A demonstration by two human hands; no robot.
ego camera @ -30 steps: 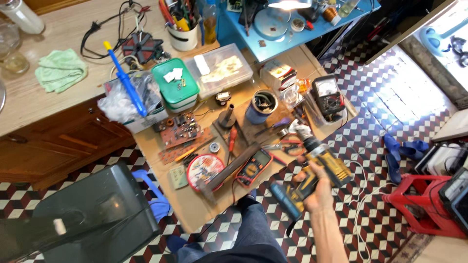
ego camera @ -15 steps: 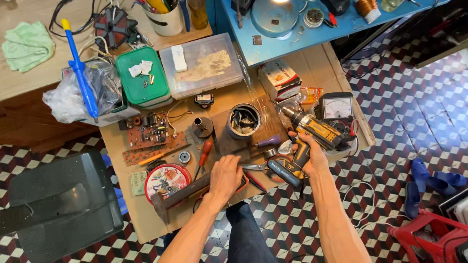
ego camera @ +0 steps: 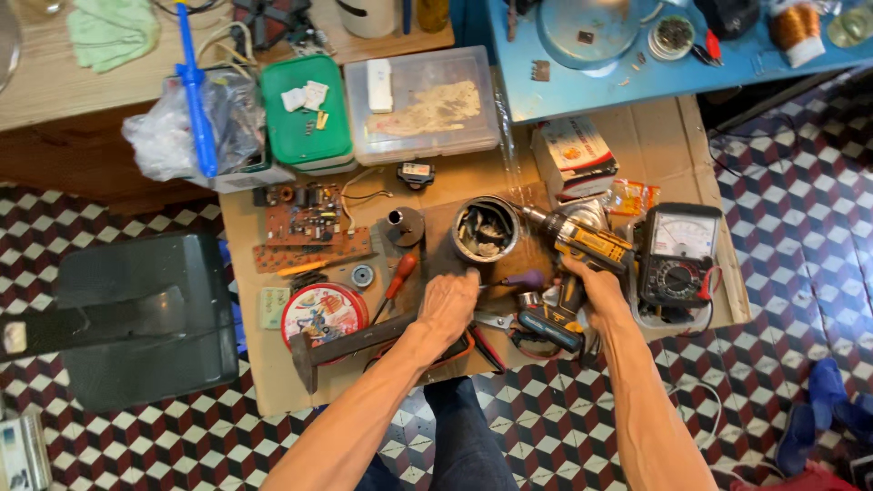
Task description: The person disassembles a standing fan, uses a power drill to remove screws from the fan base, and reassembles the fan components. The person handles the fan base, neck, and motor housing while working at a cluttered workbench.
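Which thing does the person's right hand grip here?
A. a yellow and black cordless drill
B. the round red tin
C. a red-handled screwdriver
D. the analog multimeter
A: the right hand is wrapped around the handle of the yellow and black cordless drill, chuck pointing toward the metal can.

Bare forearms, no sleeves; dark blue trousers (ego camera: 459,436)

Single head cam, looks steeply down from above onto low cardboard-covered counter (ego camera: 273,382) and checkered floor (ego camera: 136,445); mid-close, both forearms enter from bottom edge. No second view.
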